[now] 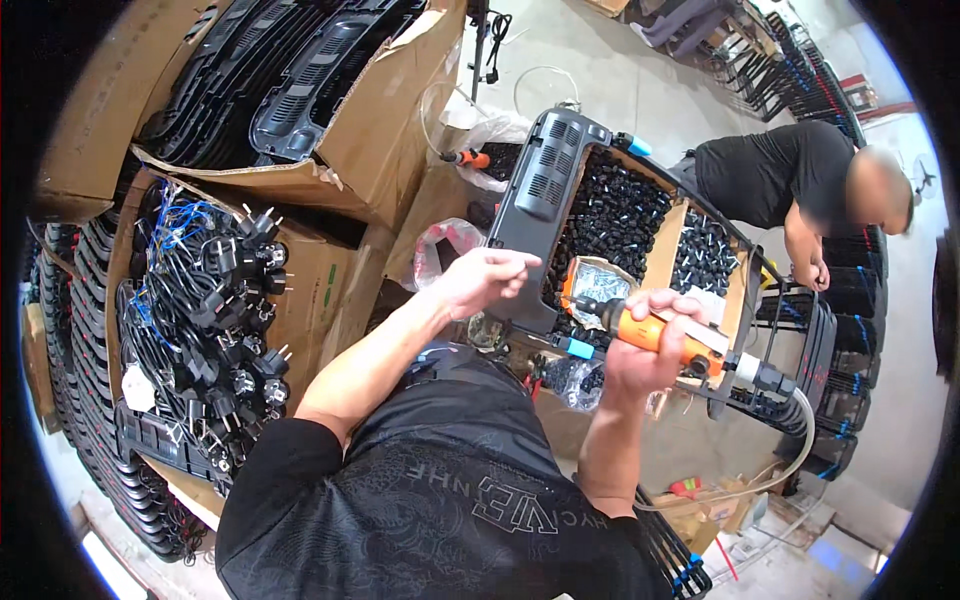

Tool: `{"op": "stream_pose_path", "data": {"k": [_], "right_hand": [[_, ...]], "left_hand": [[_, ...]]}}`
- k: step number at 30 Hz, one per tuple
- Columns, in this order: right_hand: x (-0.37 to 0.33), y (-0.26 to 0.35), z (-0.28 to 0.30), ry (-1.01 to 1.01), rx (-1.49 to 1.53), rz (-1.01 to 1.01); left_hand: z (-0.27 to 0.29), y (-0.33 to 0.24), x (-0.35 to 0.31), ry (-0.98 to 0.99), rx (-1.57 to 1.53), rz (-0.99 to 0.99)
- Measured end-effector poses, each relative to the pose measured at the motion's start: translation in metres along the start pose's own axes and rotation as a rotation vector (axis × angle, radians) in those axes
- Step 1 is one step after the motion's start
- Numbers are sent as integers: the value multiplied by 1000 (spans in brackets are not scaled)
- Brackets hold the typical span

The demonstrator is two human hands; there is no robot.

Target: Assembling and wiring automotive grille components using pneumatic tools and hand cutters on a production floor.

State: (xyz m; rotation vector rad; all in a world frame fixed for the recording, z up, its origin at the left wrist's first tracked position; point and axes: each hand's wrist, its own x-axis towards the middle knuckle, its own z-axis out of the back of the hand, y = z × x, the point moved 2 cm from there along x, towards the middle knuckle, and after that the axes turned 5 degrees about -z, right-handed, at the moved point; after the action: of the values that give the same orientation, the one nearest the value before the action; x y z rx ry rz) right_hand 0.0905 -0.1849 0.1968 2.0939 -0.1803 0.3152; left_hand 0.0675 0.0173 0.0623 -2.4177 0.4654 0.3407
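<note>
In my right hand (655, 345) is an orange air screwdriver (640, 328), its dark nose toward the left and a clear air hose (808, 425) running from its rear end. My left hand (488, 280) is closed in a pinch; whatever the fingertips hold is too small to make out. It is over the lower part of a black plastic panel (542, 185) with vent slots, which lies on a dark frame with light-blue end pieces (580, 349). Just beyond the tool's nose lies an open bag of silver screws (600, 284).
Black knob-like parts (620, 205) fill a cardboard box with a divider (664, 243). Left are bundled power cords (225, 330) and a carton (385, 125) of black panels. Another orange tool (470, 158) lies farther off. A co-worker (780, 180) bends over at the right.
</note>
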Motion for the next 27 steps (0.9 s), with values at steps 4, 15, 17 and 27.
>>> {"op": "stream_pose_path", "data": {"k": [4,15,17,27], "right_hand": [[-1,-13,-10,8,-22,-11],[8,-32,-17,-3,-65,6],[9,-34,-17,-15,-71,10],[27,-52,-19,-107,-115,34]], "left_hand": [[-5,7,5,-31,14,25],[-6,29,19,164,-282,61],[-10,28,20,151,-334,55],[-11,19,46,55,-484,132]]}}
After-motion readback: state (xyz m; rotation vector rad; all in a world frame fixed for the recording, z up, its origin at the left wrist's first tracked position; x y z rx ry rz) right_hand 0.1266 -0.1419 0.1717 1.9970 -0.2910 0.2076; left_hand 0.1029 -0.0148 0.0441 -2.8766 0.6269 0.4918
